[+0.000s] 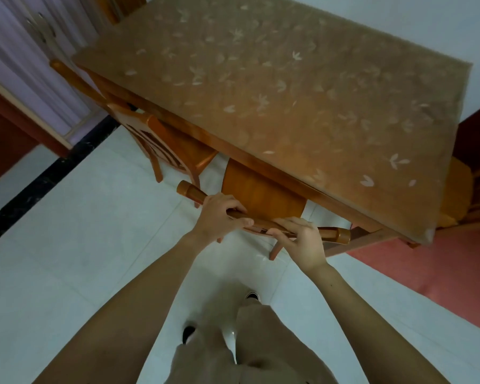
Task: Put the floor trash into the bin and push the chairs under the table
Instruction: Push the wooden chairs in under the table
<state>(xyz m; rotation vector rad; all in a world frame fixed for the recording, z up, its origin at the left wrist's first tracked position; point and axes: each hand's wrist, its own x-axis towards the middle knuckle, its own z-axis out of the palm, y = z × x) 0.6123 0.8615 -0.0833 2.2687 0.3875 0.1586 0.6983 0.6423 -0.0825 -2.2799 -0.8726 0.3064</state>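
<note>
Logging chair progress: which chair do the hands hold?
The near chair: both hands, left hand and right hand, grip its top rail; the chair beside it stands untouched.

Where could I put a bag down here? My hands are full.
The whole tabletop is bare. Floor tiles left of the arms are open too. It is crowded along the near table edge, where both hands grip the chair back.

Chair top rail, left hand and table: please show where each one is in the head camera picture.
chair top rail (190,192): head view, bare left end of the rail.
left hand (216,217): head view, back of the hand.
table (261,79): head view, patterned cover on top.
</note>
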